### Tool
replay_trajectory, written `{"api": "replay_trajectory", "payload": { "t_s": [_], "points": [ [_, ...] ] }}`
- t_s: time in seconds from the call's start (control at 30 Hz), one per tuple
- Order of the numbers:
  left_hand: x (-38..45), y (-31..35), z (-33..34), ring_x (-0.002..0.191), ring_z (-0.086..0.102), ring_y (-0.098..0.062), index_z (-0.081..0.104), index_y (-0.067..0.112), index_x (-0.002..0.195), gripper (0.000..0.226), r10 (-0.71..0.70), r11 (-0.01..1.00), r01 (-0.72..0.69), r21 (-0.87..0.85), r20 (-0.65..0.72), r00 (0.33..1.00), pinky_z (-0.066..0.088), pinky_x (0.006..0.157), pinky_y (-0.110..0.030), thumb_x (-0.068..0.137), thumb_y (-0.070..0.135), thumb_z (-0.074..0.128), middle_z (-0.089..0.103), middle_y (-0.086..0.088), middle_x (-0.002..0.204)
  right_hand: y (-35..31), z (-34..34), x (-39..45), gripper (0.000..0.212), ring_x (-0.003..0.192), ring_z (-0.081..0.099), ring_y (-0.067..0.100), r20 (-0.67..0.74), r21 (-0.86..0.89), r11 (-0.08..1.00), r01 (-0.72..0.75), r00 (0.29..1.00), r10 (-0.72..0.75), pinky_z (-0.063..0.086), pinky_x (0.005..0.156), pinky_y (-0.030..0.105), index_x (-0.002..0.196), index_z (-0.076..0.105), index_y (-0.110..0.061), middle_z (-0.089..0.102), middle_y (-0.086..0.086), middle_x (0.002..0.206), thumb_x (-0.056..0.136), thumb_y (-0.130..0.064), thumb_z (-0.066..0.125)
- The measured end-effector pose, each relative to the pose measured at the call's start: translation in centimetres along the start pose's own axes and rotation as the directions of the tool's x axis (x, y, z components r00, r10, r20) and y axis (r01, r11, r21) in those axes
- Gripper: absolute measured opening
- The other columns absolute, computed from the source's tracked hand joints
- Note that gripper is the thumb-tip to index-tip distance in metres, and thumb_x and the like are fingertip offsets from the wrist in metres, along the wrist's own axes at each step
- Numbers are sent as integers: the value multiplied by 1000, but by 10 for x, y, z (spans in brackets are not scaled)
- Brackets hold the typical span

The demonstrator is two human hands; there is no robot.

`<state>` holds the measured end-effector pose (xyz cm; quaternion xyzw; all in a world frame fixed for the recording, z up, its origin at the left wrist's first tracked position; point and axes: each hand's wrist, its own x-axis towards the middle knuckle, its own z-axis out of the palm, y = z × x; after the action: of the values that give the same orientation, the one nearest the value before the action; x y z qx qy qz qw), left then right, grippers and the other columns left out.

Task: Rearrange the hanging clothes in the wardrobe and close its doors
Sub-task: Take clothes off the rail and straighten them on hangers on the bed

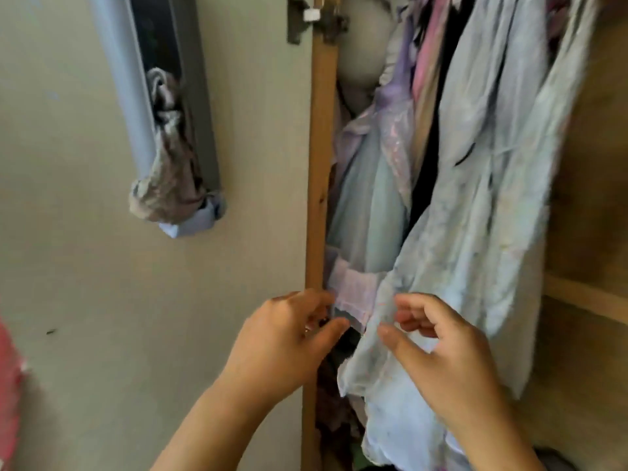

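We see a plain beige wall (85, 266) filling the left half, w/ soft, even daylight on it and a small dark speck low down. Upper left there's a window (159, 45) w/ a grey frame; a pale blue-grey bar (125, 79) runs down beside it. A crumpled patterned cloth (166, 178) is bunched btwn bar and frame, tied off w/ a pale blue bit at the bottom. At the far left edge, a bit of red-pink fabric (8, 385) pokes in, blurred. Far right, bare brown wood panelling (591, 198) w/ a lighter wooden rail (584, 297) slanting across it.
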<state>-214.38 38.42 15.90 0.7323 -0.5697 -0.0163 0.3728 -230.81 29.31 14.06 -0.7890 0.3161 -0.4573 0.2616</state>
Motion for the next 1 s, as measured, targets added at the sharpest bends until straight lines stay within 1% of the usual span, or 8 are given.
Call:
{"api": "replay_trajectory", "payload": {
  "t_s": [0.07,0.17,0.3,0.4,0.57,0.63,0.77,1.0],
  "points": [
    [33,20,7,83,63,0,63,35,111,49,85,995,-85,-56,5,996,53,76,-32,73,61,48,67,16,91,4,-23,18,33,85,60,1,-111,-18,1000,1,994,-3,43,74,6,88,59,-43,66,-15,80,68,-30,81],
    [76,48,17,83,62,2,63,35,113,46,212,969,-210,-133,4,977,53,77,-32,75,60,54,66,18,93,8,-49,43,29,85,61,2,-217,-50,999,-19,976,7,45,78,11,91,61,-41,63,-20,92,65,-43,73],
    [141,82,26,81,62,4,63,36,111,47,353,910,-352,-218,-38,935,52,79,-31,73,62,55,66,19,91,5,-77,86,29,83,61,1,-327,-112,993,-33,945,-5,45,75,9,89,59,-42,65,-11,81,62,-41,69],
    [187,107,26,85,61,5,62,35,113,51,445,848,-445,-289,-70,893,51,82,-31,70,62,54,65,19,92,-2,-98,125,32,79,61,0,-416,-176,984,-35,909,-42,46,70,12,87,58,-43,65,-11,80,68,-30,81],
    [254,146,14,90,58,2,57,33,122,57,524,723,-583,-372,-256,813,50,81,-27,70,56,55,62,14,109,-28,-134,195,32,76,57,2,-548,-221,975,3,827,-127,44,71,16,95,59,-31,62,-10,85,71,-22,79],
    [276,162,7,98,56,-2,56,30,124,57,538,672,-634,-383,-336,773,48,85,-27,73,53,60,60,11,116,-38,-146,221,35,77,55,6,-575,-236,971,46,799,-178,44,74,20,97,57,-28,60,-8,87,71,-20,79],
    [312,193,0,118,47,-6,51,27,130,53,572,631,-687,-361,-381,726,38,95,-21,81,39,68,52,9,130,-49,-168,263,41,84,52,9,-587,-320,945,64,770,-251,43,80,23,105,54,-26,56,-5,93,72,-22,78],
    [352,236,-1,117,42,0,51,22,130,52,616,587,-767,-259,-472,631,26,88,-2,82,29,69,51,7,129,-55,-212,314,47,86,55,13,-595,-392,919,54,747,-297,50,84,33,113,59,-19,57,-3,94,71,-25,79]
  ]
}}
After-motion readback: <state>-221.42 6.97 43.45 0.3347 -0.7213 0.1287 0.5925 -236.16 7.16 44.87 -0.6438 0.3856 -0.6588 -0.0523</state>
